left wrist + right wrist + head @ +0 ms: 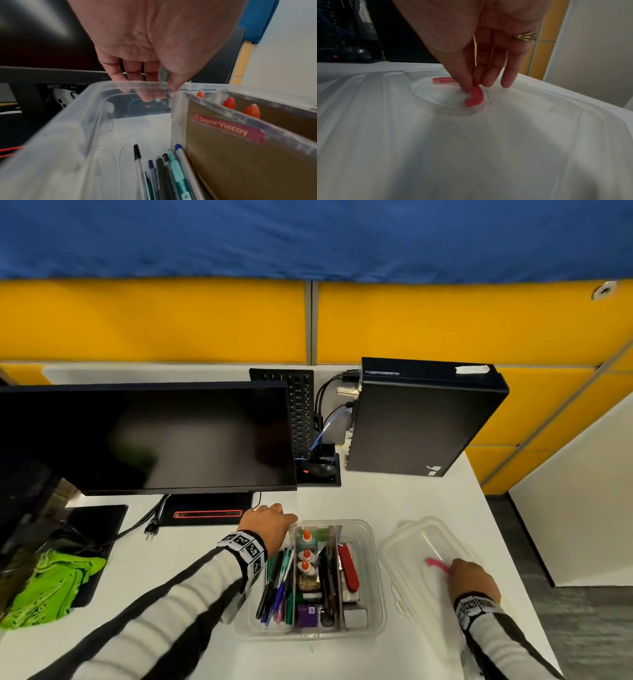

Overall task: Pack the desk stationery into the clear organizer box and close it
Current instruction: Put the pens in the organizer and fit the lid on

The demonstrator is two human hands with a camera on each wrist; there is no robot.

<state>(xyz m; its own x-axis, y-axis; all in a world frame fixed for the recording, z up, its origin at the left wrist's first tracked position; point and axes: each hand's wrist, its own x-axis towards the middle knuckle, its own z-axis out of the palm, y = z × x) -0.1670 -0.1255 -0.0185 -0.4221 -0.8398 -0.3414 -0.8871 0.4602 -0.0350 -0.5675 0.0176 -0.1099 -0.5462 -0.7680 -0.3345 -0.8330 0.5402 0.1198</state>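
Observation:
The clear organizer box (376, 577) sits uncovered on the white desk. It holds several pens (277, 587) on the left, orange-capped glue bottles (305, 556) in the middle and a red tool (349, 570) on the right. My left hand (274, 520) grips its far left rim. In the left wrist view the left hand (161, 92) has its thumb inside by the cardboard divider (231, 155) and its fingers outside the wall. The clear lid (411, 542) lies flat to the right. My right hand (469, 573) pinches its pink handle (475, 97) between thumb and fingers (486, 81).
A dark monitor (147, 436) stands behind the box, with an upright keyboard (301, 412), a mouse (320, 469) and a black computer case (421, 419) further back. A green cloth (51, 587) and a power plug (150, 530) lie at the left. The desk's right edge (513, 559) runs close beside the lid.

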